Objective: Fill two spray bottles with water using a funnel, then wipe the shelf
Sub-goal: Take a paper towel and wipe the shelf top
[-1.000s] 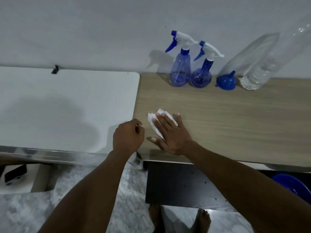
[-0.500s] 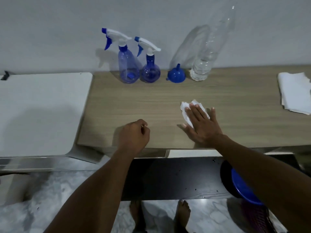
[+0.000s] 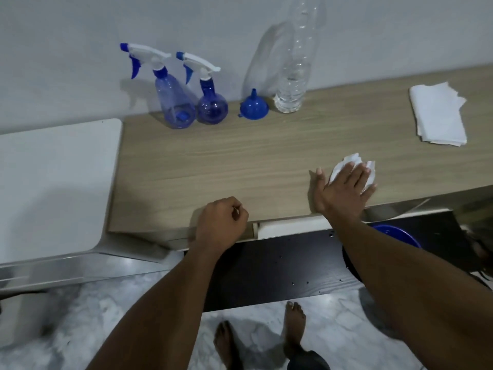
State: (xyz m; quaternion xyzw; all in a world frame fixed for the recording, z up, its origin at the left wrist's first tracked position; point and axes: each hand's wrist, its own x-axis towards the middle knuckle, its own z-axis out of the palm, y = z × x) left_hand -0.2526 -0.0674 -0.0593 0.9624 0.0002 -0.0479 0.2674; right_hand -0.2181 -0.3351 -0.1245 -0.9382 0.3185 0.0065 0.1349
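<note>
My right hand [image 3: 341, 192] lies flat on a crumpled white tissue [image 3: 352, 162], pressing it onto the wooden shelf [image 3: 213, 169] near its front right. My left hand [image 3: 220, 225] rests as a closed fist on the shelf's front edge, with nothing visible in it. Against the back wall stand two blue spray bottles, a tall one [image 3: 173, 102] and a round one [image 3: 212, 105]. Beside them sits a blue funnel [image 3: 253, 106], upside down, and a tall clear plastic bottle [image 3: 294, 76].
A stack of folded white tissues [image 3: 438, 116] lies at the shelf's back right. A white tabletop [image 3: 53, 188] adjoins the shelf on the left. Below the shelf are a dark board [image 3: 280, 268], a blue basin [image 3: 397, 233] and my bare feet on a marble floor.
My right hand has slid the tissue rightward along the shelf, from its left end to near the front right. The view has shifted right; the left fist stays on the front edge.
</note>
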